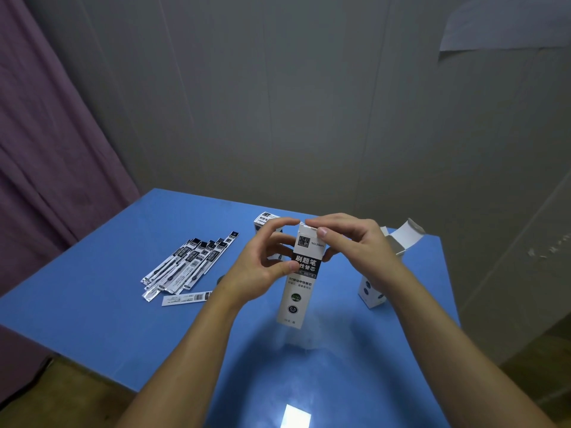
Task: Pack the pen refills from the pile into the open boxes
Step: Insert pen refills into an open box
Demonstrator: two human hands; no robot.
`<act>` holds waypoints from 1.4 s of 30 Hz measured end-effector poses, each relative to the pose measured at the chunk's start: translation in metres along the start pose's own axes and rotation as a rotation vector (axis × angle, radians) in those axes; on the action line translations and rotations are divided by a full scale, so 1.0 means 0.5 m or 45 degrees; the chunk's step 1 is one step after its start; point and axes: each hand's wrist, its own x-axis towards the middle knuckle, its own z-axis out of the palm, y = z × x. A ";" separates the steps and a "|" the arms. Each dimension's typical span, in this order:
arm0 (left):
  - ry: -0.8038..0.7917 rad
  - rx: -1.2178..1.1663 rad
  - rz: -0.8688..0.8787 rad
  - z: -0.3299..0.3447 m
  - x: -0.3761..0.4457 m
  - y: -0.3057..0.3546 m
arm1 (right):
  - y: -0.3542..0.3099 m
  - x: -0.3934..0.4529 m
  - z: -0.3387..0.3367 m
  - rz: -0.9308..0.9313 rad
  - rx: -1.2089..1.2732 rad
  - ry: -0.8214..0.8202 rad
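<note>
From the head camera, a tall white and black box (301, 273) is standing upright in the middle of a blue desk (92, 319), its base resting on the surface. Both hands are working at its top end. The left hand (262, 267) is curling around the upper left side of the box, its thumb pressing the front face beside the black band and its fingers arching over to the top edge, so that grip is clamped on the box. The right hand (355, 239) is reaching over from the other side, its thumb and fingers pinching the top rim of the same box, so that grip is also clamped on it.

The pile of pen refills (188, 267) is lying on the desk well to the left of the hands, the flat packets fanning out side by side, with one packet (187, 298) lying crosswise just in front of the others. None of them is touching the held box.

Behind the left hand, a second box (264, 220) is showing partly, mostly hidden by the fingers. To the right, an open box (375, 291) is standing with its white flap raised, partly hidden by the right forearm.

A purple curtain (46, 134) is hanging at the left, and a grey wall (309, 103) is filling the background.
</note>
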 end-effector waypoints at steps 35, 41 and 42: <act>0.194 0.179 -0.110 -0.003 0.006 -0.121 | 0.100 0.033 0.032 0.060 -0.621 0.037; 0.422 0.529 -0.387 -0.067 -0.009 -0.193 | 0.133 0.104 0.026 0.337 -0.724 0.071; 0.418 0.568 -0.424 -0.079 -0.013 -0.203 | 0.137 0.117 0.028 0.337 -0.754 0.073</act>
